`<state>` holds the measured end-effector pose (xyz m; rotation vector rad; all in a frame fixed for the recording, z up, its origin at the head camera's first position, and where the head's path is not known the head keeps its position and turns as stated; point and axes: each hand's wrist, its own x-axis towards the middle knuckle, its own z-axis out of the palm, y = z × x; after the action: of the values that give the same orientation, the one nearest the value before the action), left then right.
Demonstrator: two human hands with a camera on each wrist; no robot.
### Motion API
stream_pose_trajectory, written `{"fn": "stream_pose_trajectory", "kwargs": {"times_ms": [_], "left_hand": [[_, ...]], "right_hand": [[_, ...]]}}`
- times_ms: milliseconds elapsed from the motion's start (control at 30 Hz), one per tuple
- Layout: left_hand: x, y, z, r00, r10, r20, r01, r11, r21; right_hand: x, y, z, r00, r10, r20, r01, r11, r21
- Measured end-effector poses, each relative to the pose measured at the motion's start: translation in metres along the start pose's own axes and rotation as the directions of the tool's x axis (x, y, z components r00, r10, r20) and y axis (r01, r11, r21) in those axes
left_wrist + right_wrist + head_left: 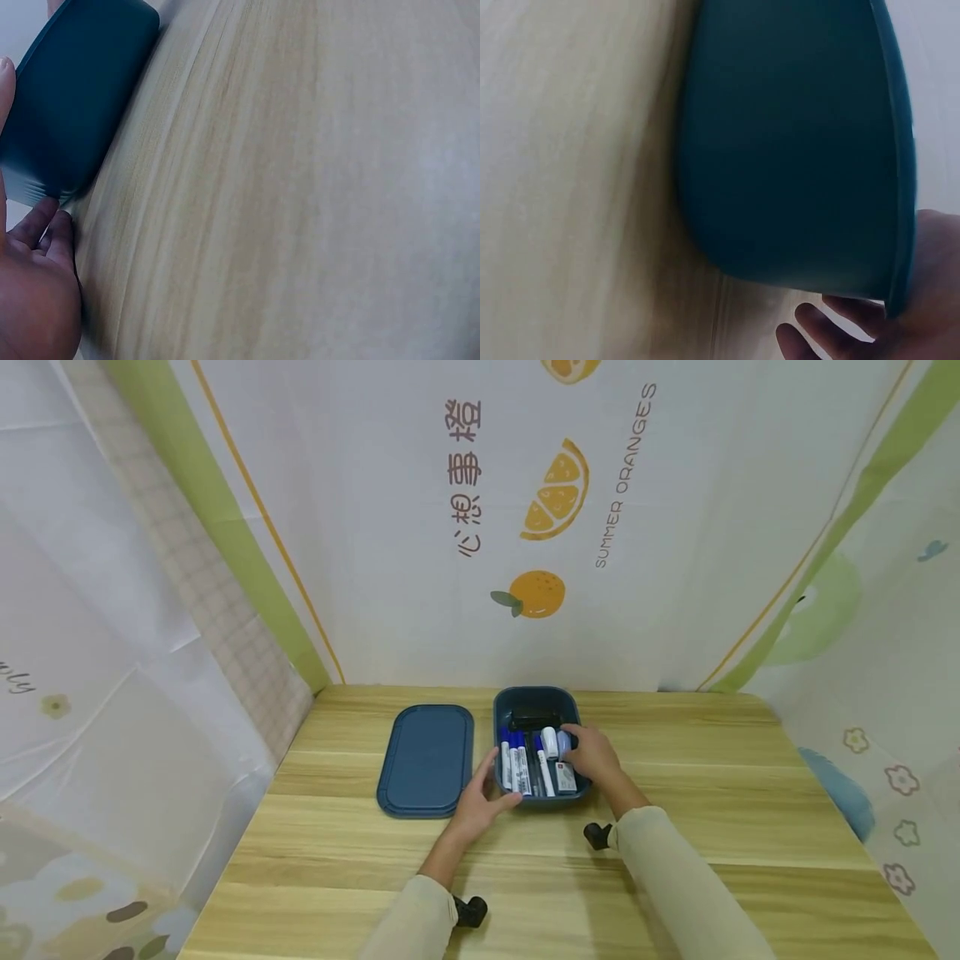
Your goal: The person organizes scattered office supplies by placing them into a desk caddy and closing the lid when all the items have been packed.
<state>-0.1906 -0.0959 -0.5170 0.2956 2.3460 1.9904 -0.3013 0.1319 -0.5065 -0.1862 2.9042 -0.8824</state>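
A dark blue plastic box (pixel 540 802) without its cover stands near the table's back edge. Inside lie several white markers (pixel 522 768) with blue caps, a black item (pixel 534 719), a rounded white piece (pixel 550 742) and a small pale block (pixel 566 777). My left hand (pixel 476 810) spreads around the box's front left corner, thumb at the front rim, straight fingers along its side. Over the right rim reaches my right hand (pixel 596 756), thumb and forefinger on either side of a small lavender item (pixel 564 745). Its other fingers (pixel 829 330) stay outside the wall.
The matching blue lid (pixel 427 760) lies flat on the wooden table (pixel 712 793), left of the box. A white curtain (pixel 375 527) with printed oranges hangs right behind the table. Black wrist mounts (pixel 471 912) stick out from both sleeves.
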Motion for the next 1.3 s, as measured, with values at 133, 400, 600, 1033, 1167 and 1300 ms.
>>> {"fn": "stream_pose_trajectory", "kwargs": {"times_ms": [133, 400, 600, 1033, 1167, 1300], "left_hand": [[-0.001, 0.000, 0.002, 1.000, -0.002, -0.012, 0.002, 1.000, -0.001], [0.002, -0.007, 0.005, 1.000, 0.002, -0.031, -0.002, 1.000, -0.008], [0.013, -0.031, 0.010, 0.999, 0.003, -0.055, -0.003, 1.000, -0.008], [-0.001, -0.016, 0.004, 0.998, -0.023, -0.059, 0.016, 0.994, -0.111], [-0.009, 0.001, 0.002, 0.998, -0.018, -0.054, 0.011, 0.992, -0.124], [-0.010, 0.001, 0.000, 0.997, 0.020, -0.069, -0.030, 0.989, -0.144]], "right_hand": [[-0.004, 0.004, 0.002, 1.000, -0.027, -0.015, 0.028, 0.998, 0.064], [-0.019, 0.007, 0.000, 0.995, -0.071, -0.065, 0.079, 0.986, 0.144], [-0.031, 0.007, -0.004, 0.985, -0.109, -0.133, 0.130, 0.978, 0.162], [-0.055, -0.001, -0.007, 0.964, -0.172, -0.204, 0.209, 0.962, 0.174], [-0.062, -0.005, -0.006, 0.962, -0.179, -0.206, 0.221, 0.954, 0.203], [-0.068, -0.013, 0.000, 0.948, -0.214, -0.236, 0.271, 0.931, 0.243]]}}
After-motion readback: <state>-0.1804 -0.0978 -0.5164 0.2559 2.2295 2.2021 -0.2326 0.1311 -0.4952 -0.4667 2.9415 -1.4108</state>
